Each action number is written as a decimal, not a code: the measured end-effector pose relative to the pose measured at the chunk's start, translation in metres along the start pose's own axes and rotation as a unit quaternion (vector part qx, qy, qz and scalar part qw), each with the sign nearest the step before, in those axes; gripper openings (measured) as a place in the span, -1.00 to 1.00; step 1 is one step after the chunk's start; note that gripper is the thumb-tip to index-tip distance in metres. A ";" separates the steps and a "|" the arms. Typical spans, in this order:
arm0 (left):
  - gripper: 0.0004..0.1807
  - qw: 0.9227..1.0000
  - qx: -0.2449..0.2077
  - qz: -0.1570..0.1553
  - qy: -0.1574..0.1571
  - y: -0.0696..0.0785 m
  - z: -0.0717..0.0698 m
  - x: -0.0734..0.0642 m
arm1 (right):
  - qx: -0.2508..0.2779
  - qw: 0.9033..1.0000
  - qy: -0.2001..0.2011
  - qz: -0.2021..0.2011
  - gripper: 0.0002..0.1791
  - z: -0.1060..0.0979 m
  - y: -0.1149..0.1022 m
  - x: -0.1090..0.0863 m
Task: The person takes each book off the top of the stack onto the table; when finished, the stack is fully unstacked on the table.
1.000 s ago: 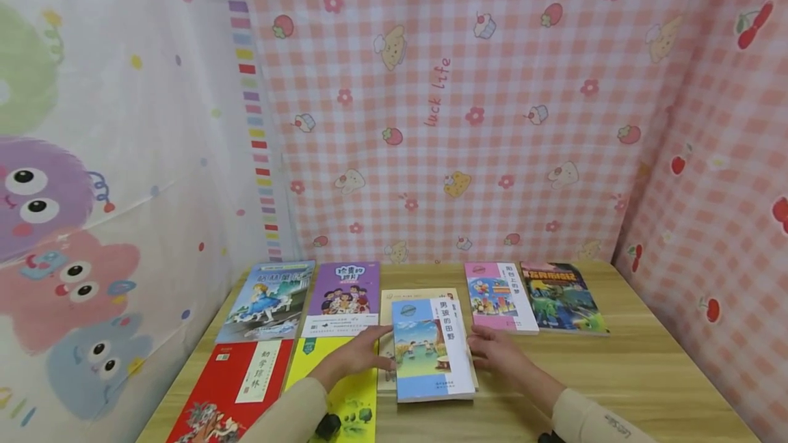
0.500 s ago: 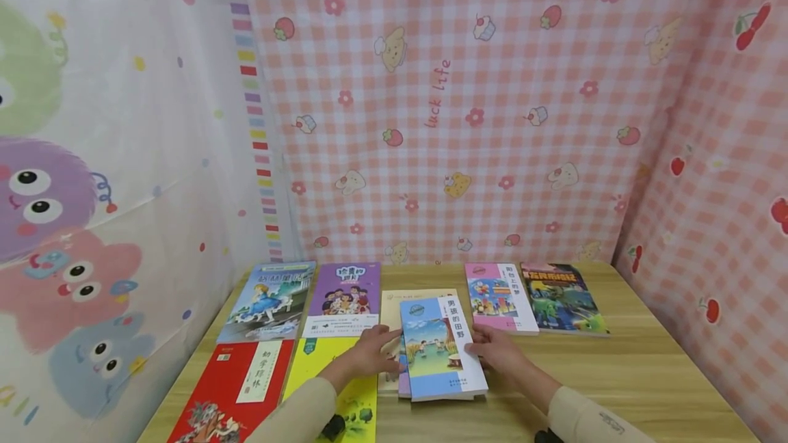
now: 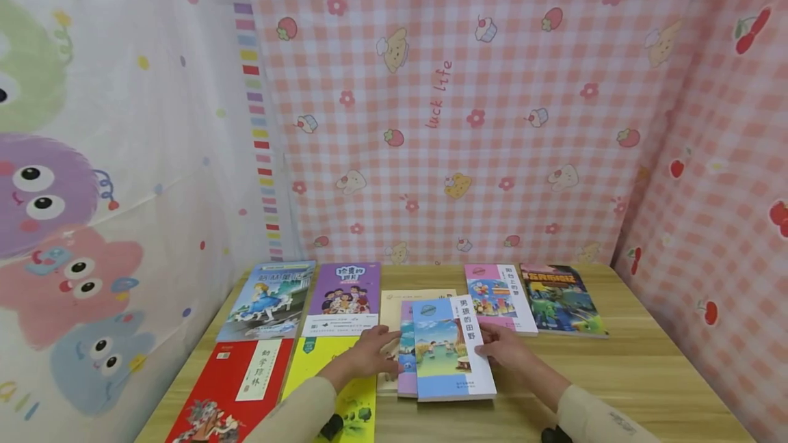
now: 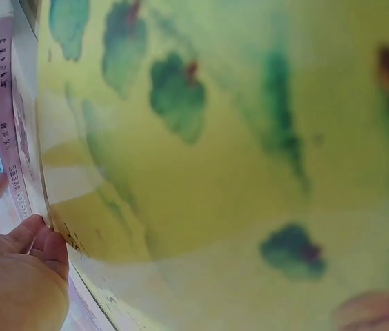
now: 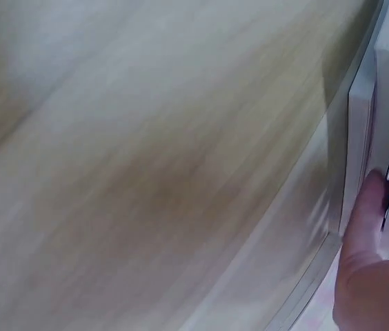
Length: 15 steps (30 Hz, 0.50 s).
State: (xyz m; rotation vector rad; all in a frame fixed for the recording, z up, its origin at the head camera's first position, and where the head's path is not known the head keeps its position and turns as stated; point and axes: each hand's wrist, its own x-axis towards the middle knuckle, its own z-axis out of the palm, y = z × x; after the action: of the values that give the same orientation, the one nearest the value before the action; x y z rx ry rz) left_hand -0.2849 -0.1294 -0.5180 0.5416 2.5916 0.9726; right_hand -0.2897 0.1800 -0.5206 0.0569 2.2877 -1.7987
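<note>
In the head view a blue-and-white book (image 3: 444,351) lies on top of a small stack, shifted right and slightly tilted. Beneath it shows the left strip of a purple-edged book (image 3: 408,383), and a cream book (image 3: 414,297) lies at the bottom. My right hand (image 3: 509,348) pinches the blue-and-white book at its right edge. In the right wrist view the thumb (image 5: 367,214) pushes in against the page edges. My left hand (image 3: 368,356) touches the stack's left side with its fingers. The left wrist view shows these fingertips beside a pink-purple spine (image 4: 3,103).
Left of the stack lie a yellow book (image 3: 353,415), a red book (image 3: 237,368), a purple book (image 3: 343,292) and a blue book with a girl (image 3: 271,303). At the back right are a pink-and-white book (image 3: 495,299) and a dark green book (image 3: 563,299) on the wooden table (image 3: 622,388).
The blue-and-white book has slid right across the stack in my right hand, uncovering the purple-edged book. My left hand stays near the stack's left edge.
</note>
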 end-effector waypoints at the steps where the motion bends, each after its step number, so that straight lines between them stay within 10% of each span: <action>1: -0.22 1.000 -0.002 0.001 0.000 0.000 -0.001 0.000 | 0.000 1.000 -0.001 0.004 -0.33 -0.002 0.000 -0.001; 15: -0.21 1.000 0.008 -0.012 0.007 0.000 0.002 0.000 | 0.064 0.991 -0.112 0.026 -0.15 -0.028 0.001 -0.010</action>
State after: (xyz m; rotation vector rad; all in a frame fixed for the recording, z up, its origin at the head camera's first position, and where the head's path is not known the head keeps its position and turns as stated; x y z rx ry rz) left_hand -0.2838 -0.1284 -0.5189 0.5095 2.6136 0.9520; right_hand -0.2839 0.2087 -0.5138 -0.0611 1.9982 -1.8238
